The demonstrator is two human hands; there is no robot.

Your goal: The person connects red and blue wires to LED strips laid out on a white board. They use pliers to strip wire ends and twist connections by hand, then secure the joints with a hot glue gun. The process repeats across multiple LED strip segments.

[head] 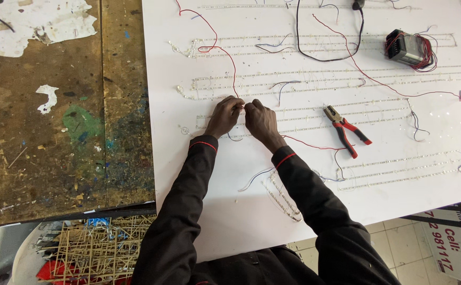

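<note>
- White board (230, 200) is being used as the work surface, lying on a paint-stained wooden worktop (56, 132) and overhanging its near edge.
- Rows of LED strip (320, 108) are lying glued across the board in parallel lines.
- The left hand (224, 117) and right hand (261, 122) are being held together near the middle of the board, fingertips meeting over one strip row.
- A thin red wire (225, 51) is being pinched between the fingertips of both hands; it is running up the board from them in a curve toward the far edge.
- Whether each hand is clamped fully on the wire cannot be told exactly, as the fingers are hiding the contact point.
- Red-handled pliers (346, 129) are lying untouched on the board, near the right hand but apart from it.
- A small grey power supply unit (409, 48), wound with red wire, is lying well apart at the far right.
- A black cable (325, 58) is looping across the upper rows.
- Black sleeves with red cuff trim (204, 143) are being worn.
</note>
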